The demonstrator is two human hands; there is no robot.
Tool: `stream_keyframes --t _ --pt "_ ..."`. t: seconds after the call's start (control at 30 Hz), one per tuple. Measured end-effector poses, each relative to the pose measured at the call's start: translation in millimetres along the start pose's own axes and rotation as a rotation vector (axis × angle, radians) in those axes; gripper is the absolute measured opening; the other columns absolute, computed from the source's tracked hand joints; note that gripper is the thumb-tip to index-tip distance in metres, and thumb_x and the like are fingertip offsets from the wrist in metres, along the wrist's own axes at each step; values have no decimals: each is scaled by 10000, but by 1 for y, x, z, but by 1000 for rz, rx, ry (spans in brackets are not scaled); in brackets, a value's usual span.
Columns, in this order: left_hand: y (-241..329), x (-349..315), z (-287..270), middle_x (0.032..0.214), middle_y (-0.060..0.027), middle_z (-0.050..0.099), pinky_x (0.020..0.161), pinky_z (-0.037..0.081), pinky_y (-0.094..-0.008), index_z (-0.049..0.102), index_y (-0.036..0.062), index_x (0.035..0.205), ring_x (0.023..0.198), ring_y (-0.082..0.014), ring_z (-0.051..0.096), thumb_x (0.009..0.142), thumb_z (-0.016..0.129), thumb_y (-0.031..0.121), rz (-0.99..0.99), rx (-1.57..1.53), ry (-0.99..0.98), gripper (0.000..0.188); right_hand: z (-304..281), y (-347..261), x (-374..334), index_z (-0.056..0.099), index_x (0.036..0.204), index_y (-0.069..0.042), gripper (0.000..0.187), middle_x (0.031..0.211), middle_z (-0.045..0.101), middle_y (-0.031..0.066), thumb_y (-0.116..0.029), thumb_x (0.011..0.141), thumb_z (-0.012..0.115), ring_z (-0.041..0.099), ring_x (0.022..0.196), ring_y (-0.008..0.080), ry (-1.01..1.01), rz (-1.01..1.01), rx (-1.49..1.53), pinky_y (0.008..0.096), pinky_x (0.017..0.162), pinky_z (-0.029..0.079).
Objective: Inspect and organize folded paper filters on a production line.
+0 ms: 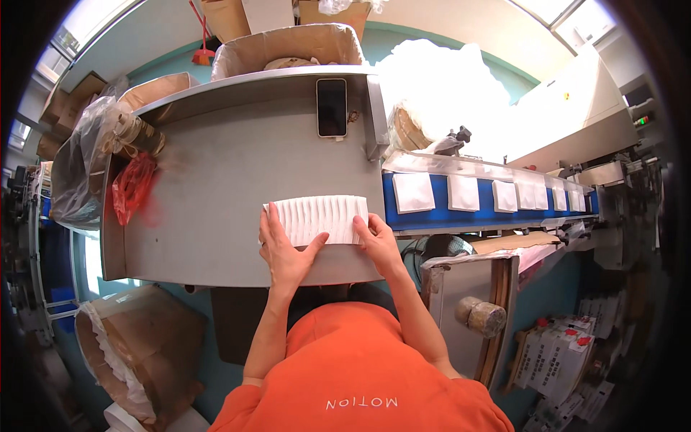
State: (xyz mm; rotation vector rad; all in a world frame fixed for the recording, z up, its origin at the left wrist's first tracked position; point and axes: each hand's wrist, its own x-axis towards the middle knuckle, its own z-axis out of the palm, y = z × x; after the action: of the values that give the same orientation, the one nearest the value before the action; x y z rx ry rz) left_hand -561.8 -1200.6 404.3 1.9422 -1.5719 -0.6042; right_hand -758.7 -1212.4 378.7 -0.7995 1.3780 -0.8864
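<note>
A long, tight row of white folded sheets (309, 216) is over the near part of the grey metal table (216, 165), with room leftward to a crumpled red plastic bag (133, 189) and forward to a black smartphone (332, 108). The left hand (283, 248) spreads around its left end, thumb on the near side; the right hand (379, 241) holds its right end. Rightward, a blue conveyor belt (441, 200) carries flat white folded pieces (463, 193). A brown cardboard box (241, 54) stands beyond the far rim.

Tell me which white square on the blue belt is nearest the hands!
The leftmost white square on the blue belt; all others lie farther from the right hand.
</note>
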Motion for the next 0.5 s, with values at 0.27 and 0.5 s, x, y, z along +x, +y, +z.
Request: stream_keyframes --t 0.27,0.5 --pt "-3 4 -2 1540 -244 221 1069 254 -581 163 65 1532 1392 -411 291 699 804 564 -34 15 -2 1163 -46 23 6 550 1209 -29 311 1119 638 75 -220 970 608 656 903 148 -137 204 459 287 765 539" --pt "5 -1 3 1542 -250 212 1065 228 -581 171 67 1532 1398 -407 280 681 807 582 -39 68 -35 1181 5 0 6 578 1154 17 459 935 638 51 -405 975 603 568 840 97 37 -98 -129 249 766 461"
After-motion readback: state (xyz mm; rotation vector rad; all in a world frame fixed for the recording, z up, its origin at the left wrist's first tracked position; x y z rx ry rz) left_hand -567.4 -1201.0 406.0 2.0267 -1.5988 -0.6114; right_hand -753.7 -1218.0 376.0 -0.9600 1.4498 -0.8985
